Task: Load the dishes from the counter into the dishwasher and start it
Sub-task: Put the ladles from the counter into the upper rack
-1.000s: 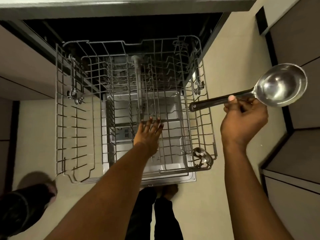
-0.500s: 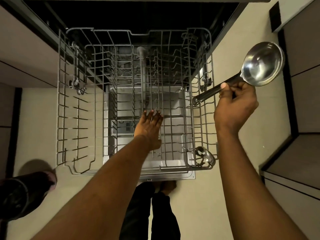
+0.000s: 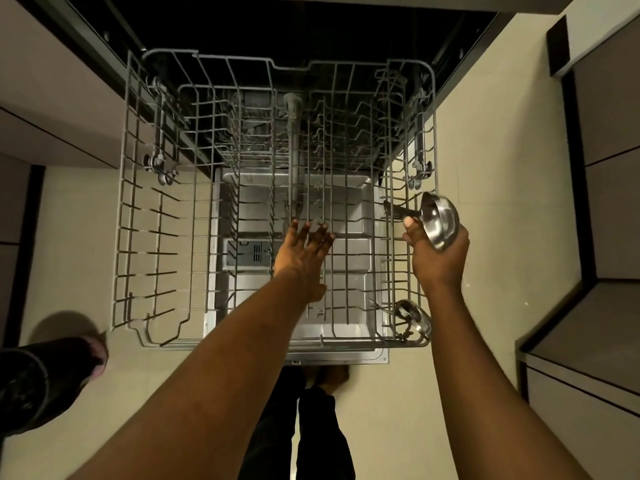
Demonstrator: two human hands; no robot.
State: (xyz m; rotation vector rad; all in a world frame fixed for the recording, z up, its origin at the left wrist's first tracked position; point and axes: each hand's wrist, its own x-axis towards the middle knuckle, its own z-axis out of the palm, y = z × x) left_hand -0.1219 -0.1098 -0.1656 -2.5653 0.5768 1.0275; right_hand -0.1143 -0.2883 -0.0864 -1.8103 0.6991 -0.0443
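The dishwasher's grey wire rack point(image 3: 124, 209) is pulled out over the open door point(image 3: 346, 355). My left hand point(image 3: 304, 254) lies flat with spread fingers on the rack's middle wires. My right hand point(image 3: 438, 258) grips a steel ladle point(image 3: 440, 220) by its dark handle, near the bowl, at the rack's right edge. The ladle's bowl is tipped on its side and the handle points left into the rack's right side section. Another steel utensil point(image 3: 412, 318) lies in the rack's near right corner.
Pale floor surrounds the dishwasher. Cabinet fronts point(image 3: 609, 168) stand on the right and cabinet fronts point(image 3: 52, 126) on the left. A dark foot in a slipper point(image 3: 45, 375) shows at the lower left. My own legs point(image 3: 304, 420) stand below the door.
My right hand has brought the ladle down and left from beside the rack to its right edge, turning the bowl onto its side. My left hand has stayed on the rack.
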